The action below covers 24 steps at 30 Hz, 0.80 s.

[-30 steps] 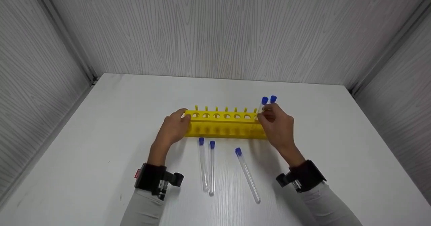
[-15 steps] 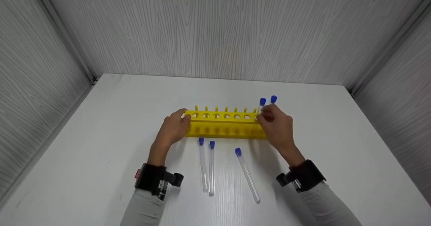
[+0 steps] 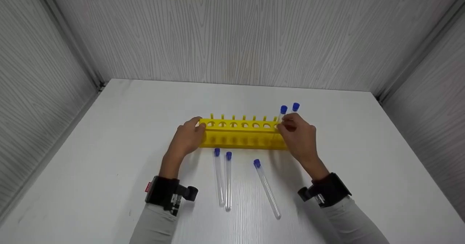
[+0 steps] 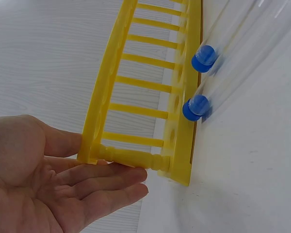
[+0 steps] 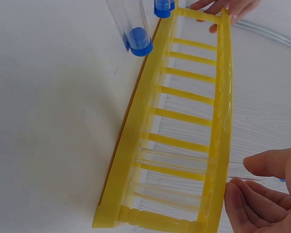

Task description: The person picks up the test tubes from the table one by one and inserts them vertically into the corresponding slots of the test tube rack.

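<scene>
A yellow test tube rack [image 3: 239,136] stands on the white table. My left hand [image 3: 187,138] grips its left end; in the left wrist view the thumb and fingers [image 4: 111,189] lie around the upper bar and end post. At the other end, my right hand [image 3: 299,133] pinches a clear test tube with a blue cap [image 3: 283,109], which stands in the second hole from the right. Another blue-capped test tube [image 3: 296,107] is in the end hole, partly hidden by that hand. The right wrist view shows both tubes' lower parts [image 5: 172,160] inside the rack.
Before the rack lie two blue-capped test tubes close together, the left tube [image 3: 219,178] and its neighbour [image 3: 228,182]. A third loose tube [image 3: 267,189] lies slanted to their right. Grey wood-grain panels [image 3: 232,33] border the table [image 3: 127,113] behind and at the sides.
The pinched tube's cap has shifted slightly left and down, with the right hand moving a little the same way. The left hand, rack and loose tubes stay practically still.
</scene>
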Motion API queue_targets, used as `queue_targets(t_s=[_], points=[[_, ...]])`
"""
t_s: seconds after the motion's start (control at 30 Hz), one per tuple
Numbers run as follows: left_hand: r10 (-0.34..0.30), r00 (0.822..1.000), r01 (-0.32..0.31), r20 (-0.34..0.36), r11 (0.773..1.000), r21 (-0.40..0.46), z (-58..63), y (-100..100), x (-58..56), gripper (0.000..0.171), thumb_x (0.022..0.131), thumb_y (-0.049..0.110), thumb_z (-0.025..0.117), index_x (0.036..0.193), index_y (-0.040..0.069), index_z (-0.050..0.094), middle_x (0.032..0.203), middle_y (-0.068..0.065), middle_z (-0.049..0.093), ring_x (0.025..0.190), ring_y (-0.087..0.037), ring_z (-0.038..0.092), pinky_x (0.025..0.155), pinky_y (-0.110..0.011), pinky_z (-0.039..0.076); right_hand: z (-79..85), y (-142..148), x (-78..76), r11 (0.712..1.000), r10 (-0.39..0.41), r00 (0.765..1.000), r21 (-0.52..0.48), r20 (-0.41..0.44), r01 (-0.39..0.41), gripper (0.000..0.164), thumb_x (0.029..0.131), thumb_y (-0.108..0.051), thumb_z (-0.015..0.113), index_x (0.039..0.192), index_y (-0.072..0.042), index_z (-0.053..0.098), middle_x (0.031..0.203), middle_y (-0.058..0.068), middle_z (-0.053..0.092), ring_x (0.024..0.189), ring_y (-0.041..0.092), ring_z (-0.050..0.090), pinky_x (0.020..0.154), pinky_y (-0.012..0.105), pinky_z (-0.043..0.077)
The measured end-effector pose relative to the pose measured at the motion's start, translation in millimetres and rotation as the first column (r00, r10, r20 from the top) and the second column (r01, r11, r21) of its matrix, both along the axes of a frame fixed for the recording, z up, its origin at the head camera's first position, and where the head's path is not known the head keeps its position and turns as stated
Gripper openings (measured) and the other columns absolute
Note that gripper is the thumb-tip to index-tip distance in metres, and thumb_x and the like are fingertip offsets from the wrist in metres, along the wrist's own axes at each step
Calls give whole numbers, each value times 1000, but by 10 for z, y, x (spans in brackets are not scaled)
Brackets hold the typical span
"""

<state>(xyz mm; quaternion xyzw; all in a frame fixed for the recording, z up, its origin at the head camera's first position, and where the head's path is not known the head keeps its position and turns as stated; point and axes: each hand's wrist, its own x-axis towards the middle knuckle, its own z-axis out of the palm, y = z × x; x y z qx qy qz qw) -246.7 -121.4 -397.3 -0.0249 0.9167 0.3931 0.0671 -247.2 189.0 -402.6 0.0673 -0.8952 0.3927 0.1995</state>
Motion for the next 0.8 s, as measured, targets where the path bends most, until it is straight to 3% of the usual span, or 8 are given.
queue_targets(t_s=[0.3, 0.57, 0.8], points=[[-16, 1000, 16, -10, 1000, 13, -10, -7, 1, 54, 110, 33, 36, 157, 6, 36, 154, -21, 48, 126, -32, 55, 114, -54, 39, -3, 31, -1, 1000, 26, 998, 14, -55, -25, 22, 94, -15, 72, 111, -1, 69, 104, 14, 77, 95, 27, 75, 85, 41, 61], [-11, 1000, 11, 1, 1000, 8, -14, -1, -8, 54, 110, 34, 36, 157, 7, 36, 158, -19, 43, 142, -35, 45, 119, -55, 33, -2, 35, 8, 1000, 21, 999, 18, -41, -20, 23, 95, -16, 70, 112, -1, 69, 107, 14, 77, 97, 27, 75, 87, 41, 61], [-10, 1000, 10, -2, 1000, 18, -5, -3, -4, 54, 110, 33, 37, 157, 7, 36, 157, -20, 44, 134, -32, 49, 118, -54, 34, 20, 32, 11, 1000, 18, 999, 10, -32, -18, 23, 95, -16, 70, 112, -1, 69, 107, 14, 77, 98, 27, 75, 88, 41, 60]])
